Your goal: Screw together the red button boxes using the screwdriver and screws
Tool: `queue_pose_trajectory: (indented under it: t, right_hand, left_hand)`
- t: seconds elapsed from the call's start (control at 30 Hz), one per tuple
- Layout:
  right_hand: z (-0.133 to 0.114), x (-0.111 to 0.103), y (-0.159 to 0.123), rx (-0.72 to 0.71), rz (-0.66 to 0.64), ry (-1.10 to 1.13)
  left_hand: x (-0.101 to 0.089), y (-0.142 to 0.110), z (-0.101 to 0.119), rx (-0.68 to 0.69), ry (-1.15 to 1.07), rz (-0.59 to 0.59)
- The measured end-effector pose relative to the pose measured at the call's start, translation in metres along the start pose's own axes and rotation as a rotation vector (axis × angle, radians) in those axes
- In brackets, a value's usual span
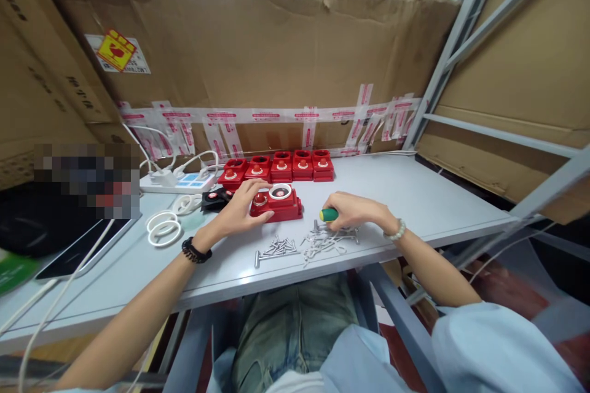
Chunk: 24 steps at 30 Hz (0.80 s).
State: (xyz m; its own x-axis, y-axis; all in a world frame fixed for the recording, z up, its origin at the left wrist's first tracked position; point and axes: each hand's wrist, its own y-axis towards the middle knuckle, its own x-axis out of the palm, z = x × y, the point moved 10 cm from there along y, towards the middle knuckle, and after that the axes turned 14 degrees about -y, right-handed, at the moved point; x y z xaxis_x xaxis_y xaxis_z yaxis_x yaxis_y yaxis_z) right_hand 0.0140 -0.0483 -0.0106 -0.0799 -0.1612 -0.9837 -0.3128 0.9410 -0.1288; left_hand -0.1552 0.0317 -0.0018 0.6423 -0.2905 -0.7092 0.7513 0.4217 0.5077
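Note:
My left hand spans the left end of a red box-shaped housing, thumb at its front and fingers over its back. A red dome and a white ring around a dark round opening sit on its top. To the right, my right hand is closed round a screwdriver with a green and yellow handle; its shaft is not clearly visible. Below that hand lie white looped pieces mixed with small metal parts. Several silver screws or pins form another pile, beside a short T-shaped metal piece.
Several similar red housings line up at the back. White rings, black parts, a power strip and a tablet-like device are on the left. Cardboard walls the rear; a metal frame stands right.

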Motion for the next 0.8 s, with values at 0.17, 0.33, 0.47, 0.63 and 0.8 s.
queue_pose_trajectory:
  t: [0.17,0.33,0.47,0.63,0.8]
  right_hand:
    - [0.002,-0.067,-0.016,0.033,0.382,0.138]
    - [-0.003,-0.131,-0.034,0.008,0.844,0.322]
    - [-0.013,-0.150,-0.026,-0.052,0.991,0.568]
    - [-0.018,-0.175,-0.022,-0.036,1.151,0.643]
    - [0.020,-0.194,-0.035,0.005,1.386,0.608]
  left_hand:
    - [-0.008,0.001,0.008,0.037,-0.010,0.077]
    - [-0.023,0.010,0.040,0.094,-0.112,0.196]
    - [-0.002,0.031,0.063,0.033,-0.311,0.074]
    - [0.035,0.057,0.088,0.004,-0.595,-0.086]
    - [0.021,0.058,0.072,-0.029,-0.830,0.048]
